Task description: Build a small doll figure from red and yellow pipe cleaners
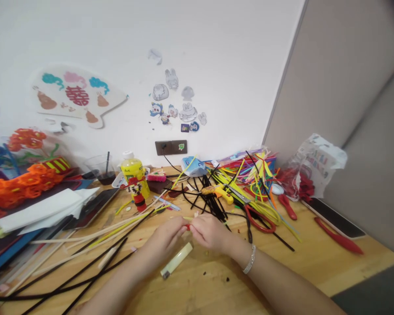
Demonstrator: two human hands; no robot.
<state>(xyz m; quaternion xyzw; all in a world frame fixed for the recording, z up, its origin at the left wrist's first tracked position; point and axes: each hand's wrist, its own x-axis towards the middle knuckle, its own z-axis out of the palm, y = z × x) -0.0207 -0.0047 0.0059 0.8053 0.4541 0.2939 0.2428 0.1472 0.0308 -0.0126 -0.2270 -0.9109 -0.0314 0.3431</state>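
Observation:
In the middle of the table, my left hand [168,232] and my right hand [212,232] meet with fingertips pinched together. A small red piece [188,227] shows between them, gripped from both sides; its kind is too small to make out. Just below my hands lies a pale lighter [177,261] with a metal end. Beyond them are a pile of black pipe cleaners [213,199] and a yellow hot glue gun [223,194]. Red-handled scissors [260,221] rest to the right of my right hand.
On the left, long black and cream pipe cleaners [98,267] spread across the wooden table. A small red figure [138,199] stands before a yellow bottle [135,173]. A cup [104,170] of dark liquid sits near the wall. Coloured stems [246,170] and a phone [336,217] lie right.

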